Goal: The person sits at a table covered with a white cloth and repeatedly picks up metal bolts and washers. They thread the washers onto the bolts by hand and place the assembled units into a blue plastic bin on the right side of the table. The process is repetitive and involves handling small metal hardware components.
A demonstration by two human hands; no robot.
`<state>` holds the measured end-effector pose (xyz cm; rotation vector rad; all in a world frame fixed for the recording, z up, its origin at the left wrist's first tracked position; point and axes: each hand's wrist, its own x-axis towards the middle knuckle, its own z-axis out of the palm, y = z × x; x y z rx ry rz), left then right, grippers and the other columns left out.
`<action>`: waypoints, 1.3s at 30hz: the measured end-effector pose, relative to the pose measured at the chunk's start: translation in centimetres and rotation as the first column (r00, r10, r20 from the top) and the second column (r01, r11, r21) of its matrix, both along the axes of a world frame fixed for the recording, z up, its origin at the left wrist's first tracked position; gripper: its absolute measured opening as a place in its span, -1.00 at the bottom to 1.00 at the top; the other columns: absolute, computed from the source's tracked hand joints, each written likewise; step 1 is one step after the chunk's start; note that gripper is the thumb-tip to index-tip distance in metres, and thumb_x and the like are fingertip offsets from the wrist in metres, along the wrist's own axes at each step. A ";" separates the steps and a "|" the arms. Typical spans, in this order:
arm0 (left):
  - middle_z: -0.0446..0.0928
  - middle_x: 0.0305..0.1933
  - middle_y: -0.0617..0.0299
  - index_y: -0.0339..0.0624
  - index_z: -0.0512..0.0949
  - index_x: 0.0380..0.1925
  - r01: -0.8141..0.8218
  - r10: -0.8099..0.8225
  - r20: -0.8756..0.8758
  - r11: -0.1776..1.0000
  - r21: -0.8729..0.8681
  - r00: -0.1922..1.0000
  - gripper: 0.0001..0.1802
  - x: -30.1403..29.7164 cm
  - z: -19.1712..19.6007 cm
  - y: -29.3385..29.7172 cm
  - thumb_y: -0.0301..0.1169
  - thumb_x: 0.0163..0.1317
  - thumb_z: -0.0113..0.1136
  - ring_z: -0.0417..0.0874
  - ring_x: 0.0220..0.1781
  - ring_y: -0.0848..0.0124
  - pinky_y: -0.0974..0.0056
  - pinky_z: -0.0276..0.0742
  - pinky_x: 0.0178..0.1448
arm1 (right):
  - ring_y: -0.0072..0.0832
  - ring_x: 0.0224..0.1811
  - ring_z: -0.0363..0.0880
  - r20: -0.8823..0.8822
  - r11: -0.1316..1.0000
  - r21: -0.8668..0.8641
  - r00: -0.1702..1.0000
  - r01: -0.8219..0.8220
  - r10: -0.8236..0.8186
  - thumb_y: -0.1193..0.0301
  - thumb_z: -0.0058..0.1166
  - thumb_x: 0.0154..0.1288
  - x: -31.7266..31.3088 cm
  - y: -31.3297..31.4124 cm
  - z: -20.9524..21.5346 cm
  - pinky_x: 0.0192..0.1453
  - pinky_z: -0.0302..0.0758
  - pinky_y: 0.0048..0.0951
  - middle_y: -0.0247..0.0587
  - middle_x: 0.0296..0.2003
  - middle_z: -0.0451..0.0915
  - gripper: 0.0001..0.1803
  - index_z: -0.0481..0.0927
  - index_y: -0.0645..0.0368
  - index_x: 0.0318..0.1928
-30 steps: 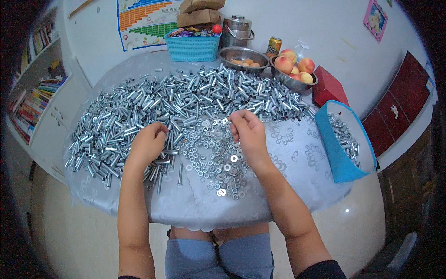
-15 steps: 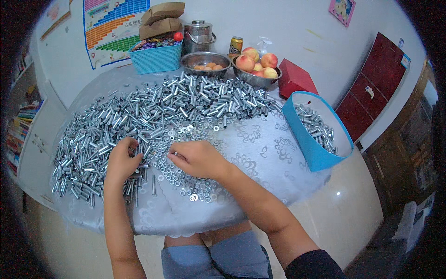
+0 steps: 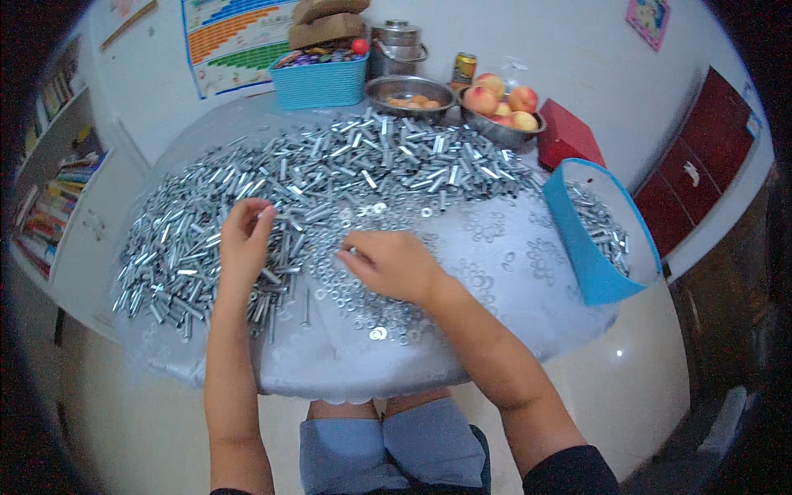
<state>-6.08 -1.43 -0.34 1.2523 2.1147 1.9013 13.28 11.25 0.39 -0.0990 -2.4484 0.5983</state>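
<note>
Over the left part of a wide heap of silvery metal tubes [image 3: 198,223] is my left hand [image 3: 244,239]. Its thumb and fingers curl together; whatever is between them is too blurred to name. My right hand [image 3: 392,262] hovers above a spread of small metal washers or nuts [image 3: 346,289], right of the tubes. Its fingertips are pinched, and they hide what they may hold. A long thin metal bolt or pin [image 3: 306,307] lies on the tablecloth between my two forearms.
A blue open box [image 3: 598,280] with metal tubes stands at the right. Along the back are a blue basket [image 3: 318,89], a bowl of eggs [image 3: 396,89], a drink can [image 3: 464,68], a bowl of peaches [image 3: 507,136] and a red box [image 3: 571,136]. The patterned tablecloth [image 3: 495,272] covers the table.
The whole view has swung, so the table sits further right and higher in the picture. My left hand has moved slightly away from me and its fingers have drawn together. My right hand stays pinched.
</note>
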 end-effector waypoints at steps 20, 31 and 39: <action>0.34 -0.68 0.46 -0.21 0.46 -0.58 0.022 -0.042 0.250 0.996 0.082 0.967 -0.74 1.8 0.9 0.7 -0.28 0.17 0.11 0.26 -0.62 0.71 0.54 0.12 -0.55 | -0.30 -0.28 0.43 0.038 0.911 0.147 0.923 -0.384 0.383 0.35 0.09 0.06 -1.2 -2.8 -0.6 -0.19 0.38 -0.35 -0.22 -0.37 0.45 -0.83 0.56 0.07 -0.29; 0.40 -0.67 0.42 -0.25 0.48 -0.48 0.108 -0.140 0.298 0.987 0.122 0.944 -0.77 2.7 1.0 0.9 -0.29 0.14 0.16 0.33 -0.62 0.67 0.54 0.21 -0.52 | -0.33 -0.32 0.46 0.192 0.909 0.157 0.915 -0.387 0.356 0.37 0.05 0.11 -1.6 -4.2 -2.4 -0.13 0.36 -0.35 -0.24 -0.37 0.47 -0.81 0.53 0.13 -0.25; 0.50 -0.38 0.31 -0.23 0.47 -0.31 0.256 -0.262 0.539 0.963 0.088 0.800 -0.76 3.1 1.7 0.2 -0.28 0.15 0.14 0.54 -0.33 0.53 0.45 0.47 -0.23 | -0.51 -0.33 0.52 -0.258 0.529 -0.800 0.959 -0.282 0.122 0.43 -0.05 0.23 -0.7 -2.2 0.9 -0.19 0.43 -0.50 -0.19 -0.36 0.53 -0.79 0.44 0.29 -0.16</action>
